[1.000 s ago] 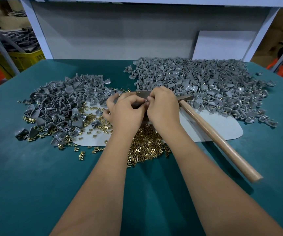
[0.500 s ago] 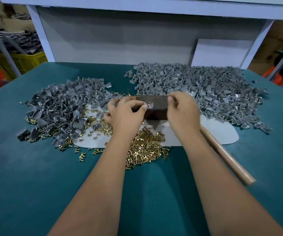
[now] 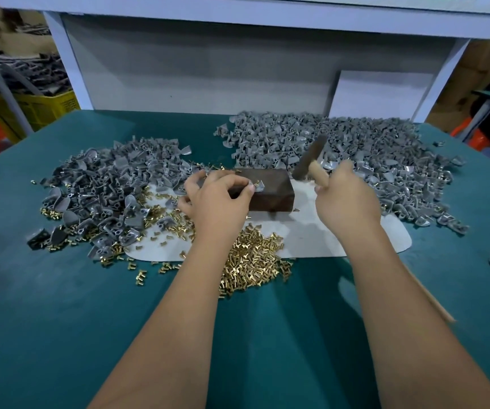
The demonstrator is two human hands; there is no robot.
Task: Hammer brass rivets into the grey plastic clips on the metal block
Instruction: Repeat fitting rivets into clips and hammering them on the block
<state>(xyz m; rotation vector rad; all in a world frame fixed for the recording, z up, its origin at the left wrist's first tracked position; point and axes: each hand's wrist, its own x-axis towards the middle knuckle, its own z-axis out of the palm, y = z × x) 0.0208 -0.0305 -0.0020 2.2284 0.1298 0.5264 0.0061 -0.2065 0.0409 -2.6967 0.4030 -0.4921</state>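
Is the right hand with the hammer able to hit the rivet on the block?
Probably yes: the right hand holds the hammer raised beside the metal block, nothing between; the left hand pinches the clip close by.

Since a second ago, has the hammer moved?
Yes. The hammer lay on the table right of the metal block; now the right hand holds it raised, head above the block's far right corner.

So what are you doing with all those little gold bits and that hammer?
A person is fixing brass rivets into grey plastic clips. The left hand pinches one clip, with a rivet standing in it, on top of the dark metal block. The right hand grips a wooden-handled hammer, raised just right of the block. A heap of loose rivets lies near the wrists, with clip piles behind.
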